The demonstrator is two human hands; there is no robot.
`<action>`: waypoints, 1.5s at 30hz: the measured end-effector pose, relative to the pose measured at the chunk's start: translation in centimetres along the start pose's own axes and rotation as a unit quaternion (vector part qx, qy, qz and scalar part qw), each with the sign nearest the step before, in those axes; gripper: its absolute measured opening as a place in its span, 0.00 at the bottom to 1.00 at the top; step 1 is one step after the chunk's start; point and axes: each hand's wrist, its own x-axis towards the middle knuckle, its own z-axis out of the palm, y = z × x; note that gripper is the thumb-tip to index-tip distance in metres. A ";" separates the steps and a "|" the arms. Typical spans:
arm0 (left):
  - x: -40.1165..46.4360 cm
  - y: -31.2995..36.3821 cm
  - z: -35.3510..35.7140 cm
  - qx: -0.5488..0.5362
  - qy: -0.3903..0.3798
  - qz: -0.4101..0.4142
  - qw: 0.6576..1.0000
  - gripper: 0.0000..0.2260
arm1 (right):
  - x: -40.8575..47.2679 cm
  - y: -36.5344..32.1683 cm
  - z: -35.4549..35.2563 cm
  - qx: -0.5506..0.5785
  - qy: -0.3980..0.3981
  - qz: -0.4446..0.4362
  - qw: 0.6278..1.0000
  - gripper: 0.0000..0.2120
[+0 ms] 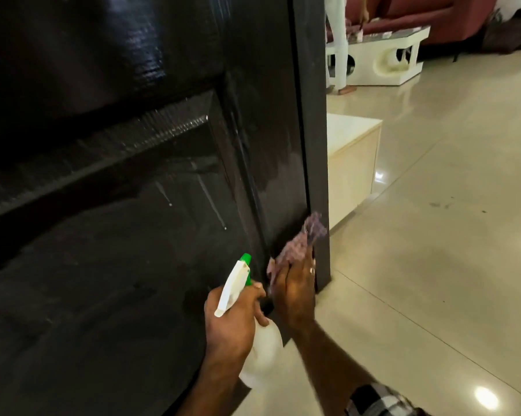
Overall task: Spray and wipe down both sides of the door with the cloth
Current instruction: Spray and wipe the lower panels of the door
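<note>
The dark glossy panelled door (127, 181) fills the left of the view, with wet streaks running down its lower panel. My left hand (232, 322) grips the neck of a white spray bottle (260, 361) with a white trigger and green nozzle, held close to the door's lower part. My right hand (295, 292) presses a purple cloth (298, 244) flat against the door's right stile, close to its free edge and low down. The cloth looks blurred from motion. The door's other side is hidden.
Glossy beige floor tiles (433, 235) spread to the right. A low cream cabinet (352, 163) stands just behind the door edge. Farther back are a white coffee table (385, 58), a maroon sofa (433, 16) and a person's legs (337, 40).
</note>
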 end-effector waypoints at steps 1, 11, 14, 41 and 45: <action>-0.6 0.8 -0.5 0.001 -0.001 0.012 1.000 0.06 | -0.8 1.7 0.5 0.011 -0.021 0.051 0.998 0.34; -2.1 9.3 -2.9 -0.015 -0.010 0.057 0.998 0.15 | 3.2 -16.3 -4.1 -0.126 0.146 -0.278 0.941 0.26; -2.3 11.6 -2.9 -0.023 -0.041 0.078 0.996 0.20 | 7.3 -23.8 -5.7 -0.104 0.193 -0.328 0.919 0.24; -5.6 10.9 -7.3 0.001 0.028 0.019 0.999 0.14 | 3.2 -9.8 -1.8 0.016 -0.026 -0.046 0.998 0.37; -7.2 9.0 -10.3 -0.016 0.045 0.020 0.999 0.21 | 1.0 -17.2 -0.6 -0.065 0.017 -0.181 0.981 0.33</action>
